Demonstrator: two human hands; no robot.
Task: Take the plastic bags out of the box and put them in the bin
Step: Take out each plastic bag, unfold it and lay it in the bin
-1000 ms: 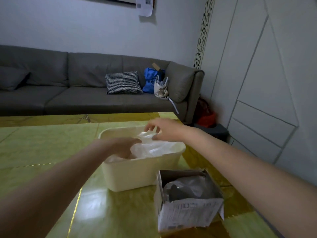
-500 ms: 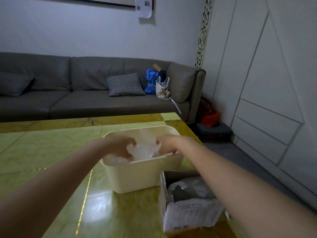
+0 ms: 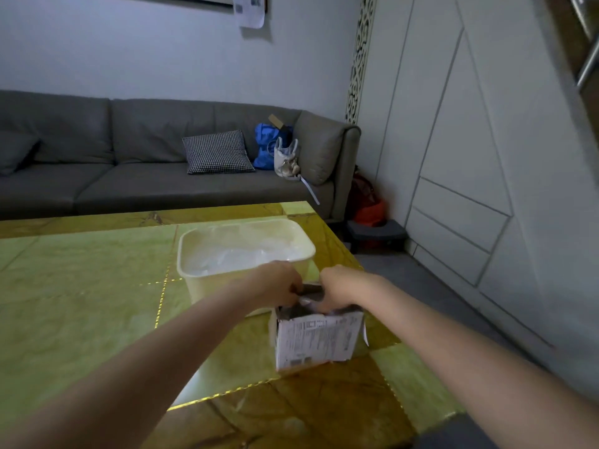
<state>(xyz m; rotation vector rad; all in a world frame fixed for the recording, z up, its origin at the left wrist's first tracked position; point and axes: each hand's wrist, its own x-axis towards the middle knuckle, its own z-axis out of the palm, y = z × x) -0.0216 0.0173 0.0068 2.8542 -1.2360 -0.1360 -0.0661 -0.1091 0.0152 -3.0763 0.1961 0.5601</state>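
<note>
Fingers [image 3: 293, 291] of left hand [image 3: 278, 281] and right hand [image 3: 337, 286] curled down into open top of box [image 3: 319, 338], apparently grasping grey plastic bag [image 3: 309, 294] there, though grip itself hidden behind knuckles. Just beyond, touching or nearly touching box, cream bin [image 3: 207, 283] on green bench [image 3: 81, 286], clear plastic bags [image 3: 240, 254] already inside. Task judged partly done: some bags binned, at least one left in box. Box interior mostly blocked; number of bags remaining impossible to tell.

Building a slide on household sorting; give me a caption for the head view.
Both hands, left and right, reach into the cardboard box beside the cream bin.
</note>
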